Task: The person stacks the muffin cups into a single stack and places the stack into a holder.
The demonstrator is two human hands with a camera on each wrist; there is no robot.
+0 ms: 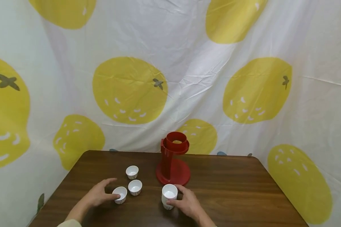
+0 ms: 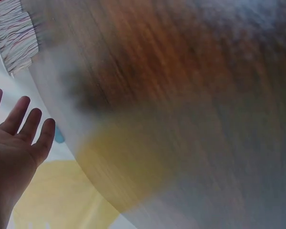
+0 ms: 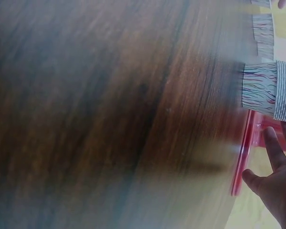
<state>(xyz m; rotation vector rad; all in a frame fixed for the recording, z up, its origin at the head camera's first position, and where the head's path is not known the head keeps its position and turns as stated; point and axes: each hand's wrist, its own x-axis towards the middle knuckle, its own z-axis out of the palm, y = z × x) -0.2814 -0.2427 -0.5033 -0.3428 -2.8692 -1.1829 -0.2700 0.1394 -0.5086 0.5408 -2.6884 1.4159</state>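
Note:
My right hand (image 1: 188,203) grips the upper part of a stack of small white cups (image 1: 169,193), its thumb in front and index finger behind. In the right wrist view the stack (image 3: 260,87) shows thin coloured lines on its lower cup and fine grey ribs above. My left hand (image 1: 98,194) reaches around a small white cup (image 1: 120,196), thumb overlapping its near rim and fingers held apart beyond it. In the left wrist view the fingers of this hand (image 2: 14,148) look spread and relaxed. Two more white cups (image 1: 134,187) (image 1: 132,172) stand upright just behind.
A red stand (image 1: 174,170) with a round base, an upright post and a ring on top stands behind the stacked cups. Everything rests on a dark brown wooden table (image 1: 233,183). A white cloth (image 1: 187,47) printed with yellow fruit hangs around it.

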